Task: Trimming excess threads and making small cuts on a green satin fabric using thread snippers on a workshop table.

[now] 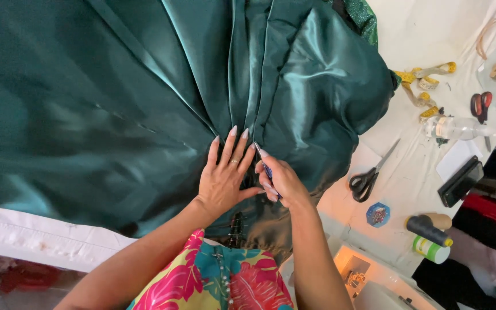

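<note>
1. Satin [116, 103]: dark green, glossy cloth in deep pleats. It covers most of the table [414, 34] and drapes over the near edge toward the person. The folds converge at a gathered point just ahead of the hands.
2. Handling, judged: soft and limp with no stiffness of its own. The sheen suggests a slippery face that slides on itself. The bulk looks moderately heavy in total, light at any single fold. It likely snags or marks easily under a sharp point.
3. Hold, judged: best pinned flat beside the gathers, where the layers stack thickest. Loose outer drape offers no control.
4. Left hand [222, 181]: palm down, fingers spread and straight, pressing the satin flat. It grasps nothing; a ring shows on one finger.
5. Right hand [282, 181]: fingers curled shut round a slim blue tool [267, 170], with its tip at the gathers just beside the left fingertips. The tool's kind cannot be told.
6. Black scissors [368, 175]: lying on the table right of the satin, untouched.
7. Red scissors [480, 106]: farther right, near a clear bottle [460, 127].
8. Pin dish [378, 214]: blue, hexagonal, near the table edge.
9. Thread spool [426, 229]: dark, lying on its side beside the dish.
10. Yellow tape [426, 86]: looped loosely just beyond the satin's right edge.
</note>
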